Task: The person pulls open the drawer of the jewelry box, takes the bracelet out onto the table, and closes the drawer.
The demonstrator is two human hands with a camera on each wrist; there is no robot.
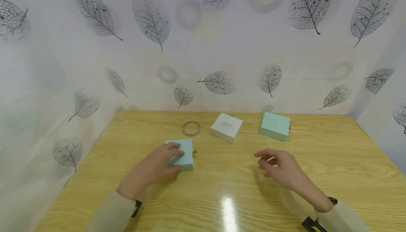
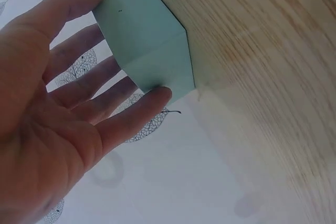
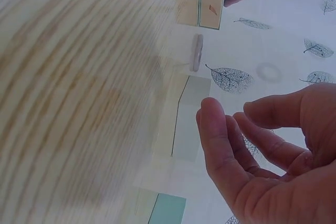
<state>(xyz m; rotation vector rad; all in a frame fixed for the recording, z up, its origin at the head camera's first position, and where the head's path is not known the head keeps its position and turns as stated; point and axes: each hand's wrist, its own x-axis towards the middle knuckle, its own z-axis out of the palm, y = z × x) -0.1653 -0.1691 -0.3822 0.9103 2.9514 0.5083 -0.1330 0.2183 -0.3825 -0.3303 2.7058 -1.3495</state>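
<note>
On the left of the table a small mint-green box (image 1: 188, 150) lies flat, a brown ribbon tab (image 1: 195, 152) sticking out of its right side. My left hand (image 1: 160, 163) holds this box across its left part, thumb at the near side. In the left wrist view the thumb and fingertips sit against the faces of the box (image 2: 142, 30). My right hand (image 1: 283, 168) hovers over the table on the right, fingers loosely bent, with nothing between them. Nearest to it is a second mint-green box (image 1: 275, 124), farther back.
A pinkish ring-shaped bangle (image 1: 183, 129) lies behind the held box. Between it and the second green box sits a white box (image 1: 226, 126) with small print on top. The wooden table (image 1: 228, 179) meets a leaf-patterned cloth (image 1: 222, 49) at the back and sides.
</note>
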